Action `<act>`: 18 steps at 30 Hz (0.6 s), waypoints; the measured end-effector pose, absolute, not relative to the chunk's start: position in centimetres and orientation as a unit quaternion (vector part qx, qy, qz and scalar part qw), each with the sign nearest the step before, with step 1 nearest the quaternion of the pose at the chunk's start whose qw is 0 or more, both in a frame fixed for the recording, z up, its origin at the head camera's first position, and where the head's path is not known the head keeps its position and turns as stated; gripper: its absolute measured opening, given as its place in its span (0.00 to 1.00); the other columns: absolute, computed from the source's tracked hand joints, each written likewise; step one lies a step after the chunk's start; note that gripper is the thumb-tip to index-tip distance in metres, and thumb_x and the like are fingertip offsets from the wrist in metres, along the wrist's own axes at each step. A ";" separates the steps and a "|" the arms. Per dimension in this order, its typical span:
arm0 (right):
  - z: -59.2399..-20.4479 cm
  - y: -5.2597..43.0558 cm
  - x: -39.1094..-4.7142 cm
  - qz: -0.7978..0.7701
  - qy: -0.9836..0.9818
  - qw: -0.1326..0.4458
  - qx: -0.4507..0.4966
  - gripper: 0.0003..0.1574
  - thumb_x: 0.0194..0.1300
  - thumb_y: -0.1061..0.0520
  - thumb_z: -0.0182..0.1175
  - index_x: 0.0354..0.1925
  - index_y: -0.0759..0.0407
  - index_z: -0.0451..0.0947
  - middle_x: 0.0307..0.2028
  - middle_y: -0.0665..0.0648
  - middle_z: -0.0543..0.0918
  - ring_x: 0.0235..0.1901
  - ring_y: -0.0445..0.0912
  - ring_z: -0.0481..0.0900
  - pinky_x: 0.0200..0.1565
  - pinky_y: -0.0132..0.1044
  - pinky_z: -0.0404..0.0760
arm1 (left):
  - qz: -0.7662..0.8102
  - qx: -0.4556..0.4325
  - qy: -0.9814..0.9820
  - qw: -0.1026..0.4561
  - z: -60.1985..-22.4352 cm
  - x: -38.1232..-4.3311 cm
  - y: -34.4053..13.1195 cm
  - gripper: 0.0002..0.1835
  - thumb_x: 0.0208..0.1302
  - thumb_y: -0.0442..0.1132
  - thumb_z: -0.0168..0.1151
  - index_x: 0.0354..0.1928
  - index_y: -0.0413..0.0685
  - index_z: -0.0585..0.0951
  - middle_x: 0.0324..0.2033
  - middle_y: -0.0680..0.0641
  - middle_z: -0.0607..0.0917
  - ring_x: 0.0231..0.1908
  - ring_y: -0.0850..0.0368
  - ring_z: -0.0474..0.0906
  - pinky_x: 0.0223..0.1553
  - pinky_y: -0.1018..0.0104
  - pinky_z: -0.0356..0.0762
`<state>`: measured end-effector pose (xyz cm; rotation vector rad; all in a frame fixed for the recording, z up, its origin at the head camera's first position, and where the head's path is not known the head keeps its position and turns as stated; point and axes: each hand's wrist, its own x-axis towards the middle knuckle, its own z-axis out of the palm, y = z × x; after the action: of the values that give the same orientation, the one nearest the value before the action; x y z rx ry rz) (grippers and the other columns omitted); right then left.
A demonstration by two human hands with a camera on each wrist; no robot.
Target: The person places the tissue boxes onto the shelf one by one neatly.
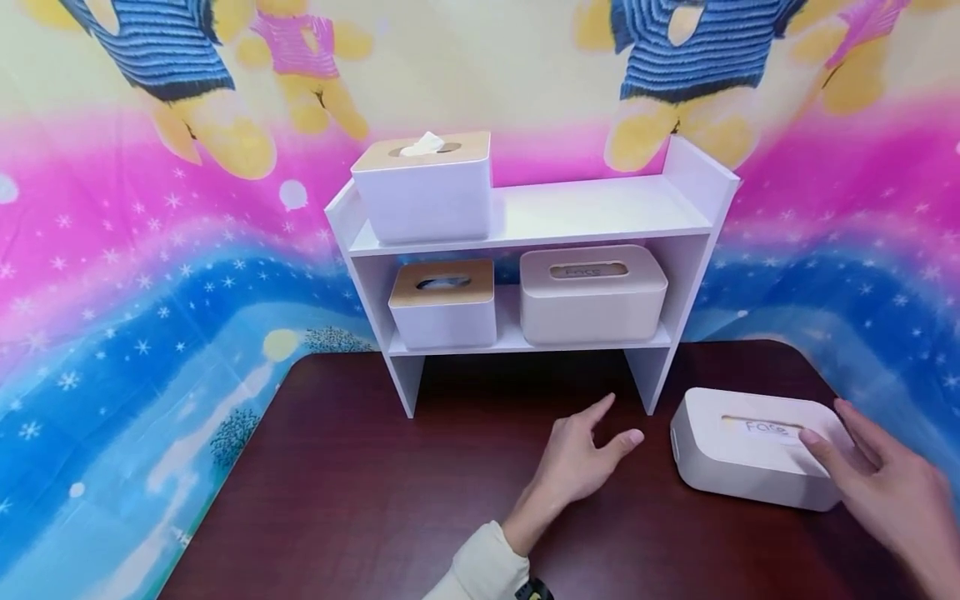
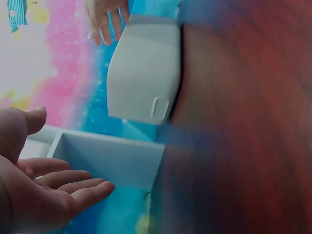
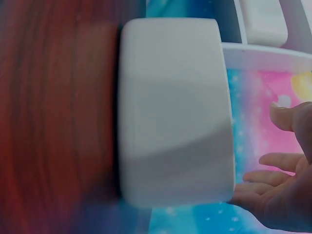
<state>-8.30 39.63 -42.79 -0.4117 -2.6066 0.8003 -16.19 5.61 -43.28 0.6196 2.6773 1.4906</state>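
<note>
Under right hand [image 1: 885, 483] — tissue box [image 1: 750, 467], left hand [image 1: 581, 458] beside

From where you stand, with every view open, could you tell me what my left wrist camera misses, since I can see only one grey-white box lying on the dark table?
Observer: The box on the table has a label reading "Face" on its lid.
Operator: Thank you. Is the right hand on it?
Observer: The right hand rests its fingertips on that lid, fingers nearly straight.
Operator: And what stands behind the box?
Observer: A white shelf holds three more boxes: one on top with a tissue sticking out, two below.
Operator: Where is my left hand?
Observer: The left hand hovers open over the table, left of the box, holding nothing.
</note>
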 end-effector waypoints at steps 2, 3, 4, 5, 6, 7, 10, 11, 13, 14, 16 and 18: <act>-43.1 39.8 -8.1 0.283 -0.929 0.176 -0.165 0.52 0.79 0.38 0.60 0.86 0.54 0.50 0.78 0.78 0.58 0.77 0.68 0.67 0.77 0.71 0.57 | 0.474 0.192 0.859 0.015 -43.7 -15.7 6.3 0.37 0.72 0.60 0.70 0.77 0.55 0.76 0.57 0.46 0.91 0.45 0.65 0.87 0.61 0.69 0.82; -43.2 39.9 -8.1 0.282 -0.929 0.165 -0.175 0.54 0.79 0.37 0.59 0.86 0.57 0.47 0.79 0.78 0.54 0.73 0.82 0.60 0.76 0.72 0.57 | 0.472 0.189 0.861 0.018 -43.8 -15.5 6.7 0.37 0.72 0.60 0.70 0.77 0.55 0.75 0.61 0.46 0.89 0.53 0.64 0.87 0.64 0.68 0.82; -43.3 40.1 -8.1 0.280 -0.929 0.154 -0.186 0.56 0.80 0.36 0.58 0.86 0.60 0.44 0.79 0.79 0.51 0.72 0.83 0.61 0.71 0.76 0.61 | 0.470 0.187 0.862 0.021 -43.9 -15.3 7.1 0.38 0.72 0.61 0.70 0.78 0.55 0.75 0.62 0.47 0.89 0.59 0.62 0.86 0.65 0.68 0.81; -43.3 40.2 -8.1 0.275 -0.930 0.143 -0.199 0.58 0.80 0.35 0.57 0.86 0.62 0.42 0.79 0.81 0.50 0.70 0.84 0.61 0.69 0.77 0.64 | 0.468 0.187 0.863 0.021 -44.0 -15.1 7.5 0.38 0.71 0.61 0.70 0.78 0.54 0.75 0.67 0.48 0.85 0.66 0.62 0.82 0.68 0.67 0.80; -43.4 40.3 -8.1 0.273 -0.930 0.133 -0.208 0.59 0.80 0.34 0.57 0.86 0.63 0.40 0.79 0.82 0.49 0.69 0.85 0.63 0.66 0.78 0.66 | 0.468 0.188 0.863 0.024 -44.1 -15.0 7.9 0.39 0.71 0.61 0.70 0.78 0.54 0.75 0.68 0.49 0.85 0.67 0.61 0.81 0.68 0.67 0.80; -43.5 40.5 -8.1 0.269 -0.930 0.121 -0.218 0.61 0.79 0.33 0.57 0.86 0.64 0.38 0.79 0.83 0.48 0.68 0.85 0.63 0.63 0.80 0.68 | 0.468 0.189 0.863 0.027 -44.1 -14.9 8.3 0.39 0.71 0.61 0.70 0.78 0.54 0.74 0.68 0.49 0.85 0.67 0.61 0.81 0.68 0.67 0.80; -44.1 40.9 -7.9 0.254 -0.934 0.095 -0.233 0.65 0.78 0.31 0.57 0.85 0.66 0.36 0.77 0.85 0.50 0.67 0.86 0.64 0.61 0.81 0.69 | 0.469 0.192 0.861 0.036 -44.2 -14.5 9.4 0.40 0.70 0.62 0.71 0.79 0.54 0.74 0.71 0.53 0.82 0.69 0.63 0.79 0.68 0.68 0.79; -44.4 41.1 -7.9 0.253 -0.935 0.091 -0.231 0.65 0.78 0.31 0.57 0.85 0.67 0.36 0.77 0.86 0.51 0.66 0.86 0.65 0.60 0.81 0.69 | 0.469 0.194 0.861 0.038 -44.3 -14.4 9.7 0.40 0.70 0.62 0.71 0.79 0.54 0.73 0.71 0.53 0.81 0.69 0.64 0.79 0.68 0.68 0.79; -45.0 41.3 -7.7 0.266 -0.933 0.076 -0.230 0.68 0.77 0.30 0.58 0.85 0.68 0.32 0.78 0.84 0.48 0.67 0.85 0.64 0.60 0.78 0.70 | 0.467 0.199 0.861 0.042 -44.4 -14.2 10.4 0.41 0.70 0.61 0.71 0.79 0.54 0.73 0.72 0.54 0.80 0.70 0.64 0.78 0.68 0.69 0.78; -45.2 41.5 -7.7 0.278 -0.931 0.071 -0.225 0.69 0.77 0.30 0.58 0.85 0.68 0.30 0.79 0.83 0.46 0.68 0.85 0.64 0.60 0.69 0.79 | 0.465 0.201 0.861 0.043 -44.5 -14.1 10.7 0.41 0.70 0.61 0.71 0.79 0.54 0.73 0.72 0.55 0.80 0.70 0.64 0.77 0.69 0.69 0.78; -45.7 41.8 -7.6 0.304 -0.927 0.068 -0.209 0.71 0.77 0.32 0.60 0.84 0.68 0.28 0.80 0.81 0.43 0.69 0.84 0.63 0.55 0.40 0.89 | 0.461 0.206 0.862 0.044 -44.6 -14.0 11.4 0.41 0.70 0.61 0.71 0.79 0.53 0.72 0.74 0.54 0.78 0.71 0.64 0.76 0.69 0.70 0.77; -46.2 42.1 -7.5 0.329 -0.921 0.060 -0.198 0.72 0.77 0.33 0.62 0.84 0.68 0.25 0.81 0.81 0.38 0.71 0.85 0.59 0.38 0.17 0.82 | 0.458 0.209 0.863 0.043 -44.7 -13.8 11.9 0.41 0.70 0.60 0.71 0.80 0.53 0.71 0.75 0.53 0.77 0.72 0.63 0.75 0.70 0.70 0.76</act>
<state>-7.47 42.08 -46.20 -0.5982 -2.7883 0.9965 -13.85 11.88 -44.70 0.6388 2.6381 1.4018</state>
